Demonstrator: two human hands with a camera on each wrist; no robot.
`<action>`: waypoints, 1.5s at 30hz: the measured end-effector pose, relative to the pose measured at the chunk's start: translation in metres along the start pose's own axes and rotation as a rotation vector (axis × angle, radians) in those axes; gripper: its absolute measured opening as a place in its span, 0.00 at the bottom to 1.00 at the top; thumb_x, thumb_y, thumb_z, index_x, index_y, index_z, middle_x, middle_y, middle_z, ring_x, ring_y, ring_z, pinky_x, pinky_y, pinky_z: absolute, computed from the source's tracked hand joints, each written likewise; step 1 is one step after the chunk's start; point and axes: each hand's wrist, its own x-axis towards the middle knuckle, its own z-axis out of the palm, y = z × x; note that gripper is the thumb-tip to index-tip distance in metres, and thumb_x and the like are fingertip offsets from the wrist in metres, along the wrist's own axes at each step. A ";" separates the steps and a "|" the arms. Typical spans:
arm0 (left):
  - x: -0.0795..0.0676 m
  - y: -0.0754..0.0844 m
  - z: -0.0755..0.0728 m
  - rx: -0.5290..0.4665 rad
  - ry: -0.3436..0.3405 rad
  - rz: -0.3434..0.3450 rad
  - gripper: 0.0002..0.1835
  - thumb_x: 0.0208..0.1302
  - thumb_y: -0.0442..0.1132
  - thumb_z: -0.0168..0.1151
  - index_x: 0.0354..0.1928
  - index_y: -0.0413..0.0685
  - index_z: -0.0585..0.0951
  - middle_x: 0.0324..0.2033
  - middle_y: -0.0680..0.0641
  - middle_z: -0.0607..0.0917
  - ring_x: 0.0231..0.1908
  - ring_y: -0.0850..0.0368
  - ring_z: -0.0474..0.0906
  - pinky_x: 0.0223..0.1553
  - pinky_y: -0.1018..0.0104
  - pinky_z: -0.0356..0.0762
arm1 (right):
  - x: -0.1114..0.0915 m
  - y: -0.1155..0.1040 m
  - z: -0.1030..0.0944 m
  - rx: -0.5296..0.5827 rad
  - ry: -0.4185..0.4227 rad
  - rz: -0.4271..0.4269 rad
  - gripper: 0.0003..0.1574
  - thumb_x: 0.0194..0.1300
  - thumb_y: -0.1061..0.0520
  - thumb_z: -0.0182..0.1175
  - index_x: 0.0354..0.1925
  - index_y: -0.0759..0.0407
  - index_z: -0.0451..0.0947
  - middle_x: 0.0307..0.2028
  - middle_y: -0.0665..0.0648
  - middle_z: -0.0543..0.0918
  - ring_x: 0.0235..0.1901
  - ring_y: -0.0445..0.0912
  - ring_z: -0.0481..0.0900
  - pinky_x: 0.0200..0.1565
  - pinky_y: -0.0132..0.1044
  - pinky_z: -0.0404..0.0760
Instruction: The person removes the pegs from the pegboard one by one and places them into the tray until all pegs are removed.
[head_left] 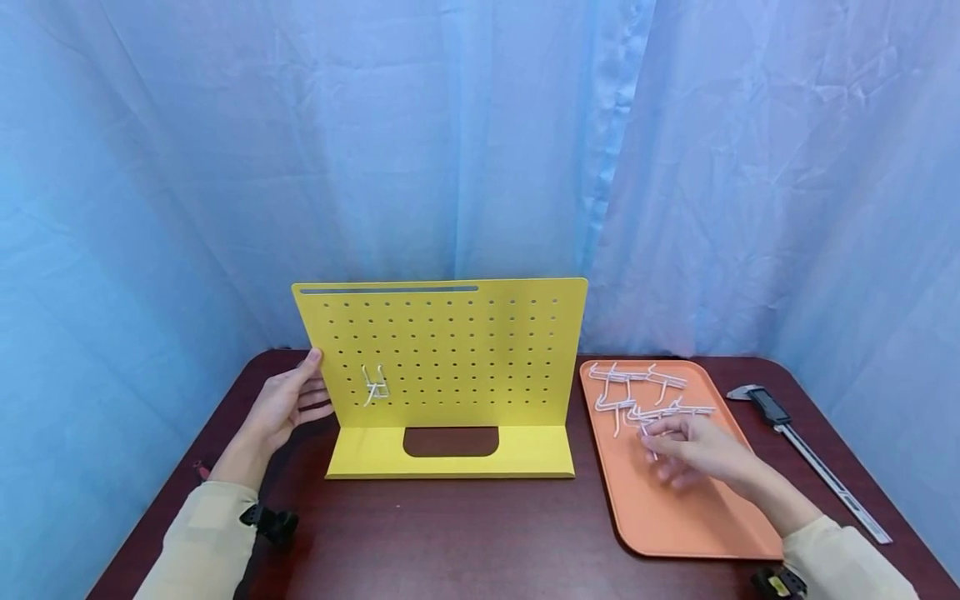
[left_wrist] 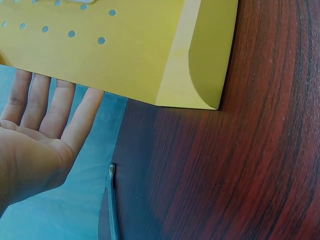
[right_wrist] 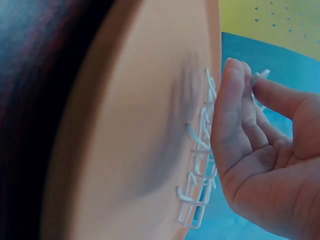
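Note:
A yellow pegboard [head_left: 442, 350] stands upright on its folded base. My left hand [head_left: 288, 404] holds its left edge, thumb at the front and fingers behind; in the left wrist view the fingertips pass out of sight behind the board. One white wire hook [head_left: 377, 385] hangs in the board's lower left holes. Over the orange tray [head_left: 675, 517], my right hand [head_left: 693, 450] pinches another white hook [right_wrist: 261, 77] between thumb and fingers, most of it hidden by them. Several more white hooks [head_left: 618, 402] lie together in the tray's far half.
A digital caliper [head_left: 813, 467] lies on the dark wood table [head_left: 450, 533], right of the tray. Near the left table edge is a slim object [left_wrist: 112, 200], partly out of view. Pale blue curtains [head_left: 450, 150] hang behind the table and at both sides.

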 end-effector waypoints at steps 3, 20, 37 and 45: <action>0.000 0.000 0.000 -0.002 0.000 0.000 0.31 0.68 0.66 0.59 0.59 0.49 0.80 0.42 0.53 0.88 0.44 0.57 0.87 0.48 0.53 0.84 | 0.001 0.004 0.000 0.001 -0.017 0.016 0.23 0.77 0.51 0.59 0.56 0.70 0.75 0.36 0.58 0.85 0.29 0.48 0.85 0.29 0.46 0.87; -0.001 0.002 -0.001 0.006 0.003 -0.010 0.32 0.67 0.66 0.60 0.59 0.48 0.79 0.41 0.52 0.87 0.44 0.56 0.87 0.47 0.54 0.84 | 0.004 0.017 0.000 0.007 -0.068 0.093 0.23 0.77 0.48 0.58 0.53 0.67 0.77 0.35 0.55 0.84 0.29 0.45 0.84 0.31 0.42 0.87; -0.001 0.002 -0.001 0.003 0.002 -0.005 0.30 0.68 0.66 0.60 0.57 0.49 0.80 0.41 0.52 0.88 0.43 0.56 0.87 0.47 0.54 0.85 | 0.002 0.017 0.002 0.019 -0.059 0.099 0.22 0.76 0.49 0.59 0.56 0.66 0.77 0.35 0.55 0.85 0.28 0.45 0.83 0.29 0.40 0.86; -0.001 0.001 -0.001 0.003 0.004 -0.005 0.31 0.67 0.66 0.60 0.58 0.49 0.80 0.42 0.53 0.88 0.43 0.57 0.87 0.47 0.54 0.84 | -0.001 0.014 0.001 -0.015 -0.038 0.126 0.24 0.77 0.47 0.58 0.56 0.67 0.76 0.34 0.55 0.84 0.28 0.46 0.85 0.29 0.42 0.86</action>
